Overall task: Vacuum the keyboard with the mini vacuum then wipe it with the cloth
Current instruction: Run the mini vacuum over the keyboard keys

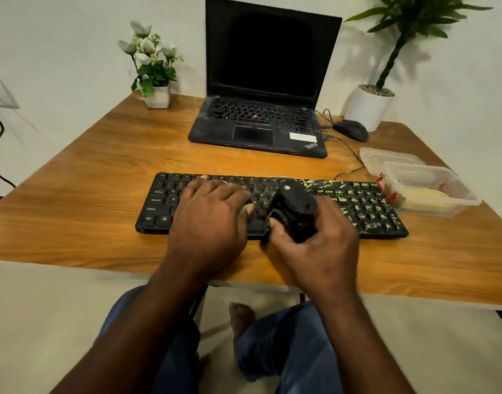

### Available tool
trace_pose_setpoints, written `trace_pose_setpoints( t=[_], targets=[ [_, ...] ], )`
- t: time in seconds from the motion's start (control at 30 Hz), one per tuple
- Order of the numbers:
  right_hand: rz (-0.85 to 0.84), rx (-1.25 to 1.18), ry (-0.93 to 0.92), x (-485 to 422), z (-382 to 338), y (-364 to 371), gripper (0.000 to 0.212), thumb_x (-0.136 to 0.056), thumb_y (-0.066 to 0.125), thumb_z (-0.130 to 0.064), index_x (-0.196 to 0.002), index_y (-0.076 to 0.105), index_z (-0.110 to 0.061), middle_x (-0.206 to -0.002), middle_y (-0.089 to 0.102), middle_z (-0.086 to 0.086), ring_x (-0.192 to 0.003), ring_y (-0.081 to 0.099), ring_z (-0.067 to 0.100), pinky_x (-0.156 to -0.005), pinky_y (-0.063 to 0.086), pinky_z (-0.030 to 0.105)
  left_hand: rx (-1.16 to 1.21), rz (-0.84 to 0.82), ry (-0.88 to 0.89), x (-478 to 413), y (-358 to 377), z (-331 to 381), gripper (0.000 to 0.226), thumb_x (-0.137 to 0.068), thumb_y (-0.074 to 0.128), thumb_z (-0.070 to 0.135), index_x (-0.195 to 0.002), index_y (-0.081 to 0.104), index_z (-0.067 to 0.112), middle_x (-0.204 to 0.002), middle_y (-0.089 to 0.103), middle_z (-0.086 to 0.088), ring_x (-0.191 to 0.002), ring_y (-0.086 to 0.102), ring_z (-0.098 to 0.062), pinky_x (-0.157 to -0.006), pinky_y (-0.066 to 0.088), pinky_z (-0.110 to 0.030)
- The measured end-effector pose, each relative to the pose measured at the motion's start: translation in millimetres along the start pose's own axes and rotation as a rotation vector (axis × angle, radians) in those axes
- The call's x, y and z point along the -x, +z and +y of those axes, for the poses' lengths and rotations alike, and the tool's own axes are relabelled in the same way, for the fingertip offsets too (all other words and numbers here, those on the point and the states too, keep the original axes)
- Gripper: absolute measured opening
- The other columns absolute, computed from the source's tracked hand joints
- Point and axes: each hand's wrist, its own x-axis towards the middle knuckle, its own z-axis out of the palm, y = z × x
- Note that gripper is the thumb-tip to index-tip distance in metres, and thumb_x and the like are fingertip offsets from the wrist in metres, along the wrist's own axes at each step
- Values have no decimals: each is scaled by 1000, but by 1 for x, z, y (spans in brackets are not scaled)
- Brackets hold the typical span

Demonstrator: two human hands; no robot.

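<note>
With the right hand [315,248], grips the black mini vacuum [296,211], fingers and thumb curled round its body. Holds it over the middle of the keyboard [357,207], by the near edge, tilted (too blurred to tell whether it touches the keys), with the small white dot on its far end turned toward the laptop [261,120]. Rests the left hand [212,220] flat on the keys left of centre, fingers loosely spread, gripping nothing.

Has the keyboard lying long axis left to right across the tabletop [87,172], roughly parallel to the near edge, its right-side keys strewn with yellow-green flecks.

Faces the open laptop beyond it, screen dark, with a mouse [350,129] just right of that and a cable [349,150] trailing toward the keyboard. Hemmed at the keyboard's right end by two clear plastic containers [443,177], the nearer right against its far corner. Further back: flower pot [157,96] far left, plant pot [369,108] far right.
</note>
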Motion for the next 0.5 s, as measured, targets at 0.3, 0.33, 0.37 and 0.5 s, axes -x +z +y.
trace_pose_setpoints(
  t=[0.3,0.33,0.37,0.5],
  targets=[
    [-174,-116,-81,-22,2,-8,32,-76,83,-32,-101,63,-29,-89,58,-17,-79,59,0,-63,49,13,0,91,-22,14,3,5,41,-101,43,43,-131,67,28,-128,69,5,-121,52,-22,-104,37,-49],
    [-165,-60,-107,-27,1,-6,31,-76,84,-31,-97,61,-29,-85,52,-20,-74,55,0,-59,42,10,4,82,-31,16,3,5,42,-102,41,44,-132,66,28,-130,68,6,-122,51,-22,-103,36,-49],
    [-154,-1,-113,-33,0,-4,31,-77,86,-31,-96,61,-27,-83,49,-20,-72,52,2,-59,36,9,8,70,-41,17,3,6,43,-102,39,44,-134,65,29,-133,67,8,-124,50,-21,-103,36,-49],
    [-462,-50,-15,-42,-2,-21,39,-75,88,-33,-108,69,-24,-95,63,-17,-88,62,3,-70,51,16,72,64,-71,18,2,5,42,-102,41,41,-134,64,29,-135,65,7,-127,47,-23,-104,36,-51]
  ],
)
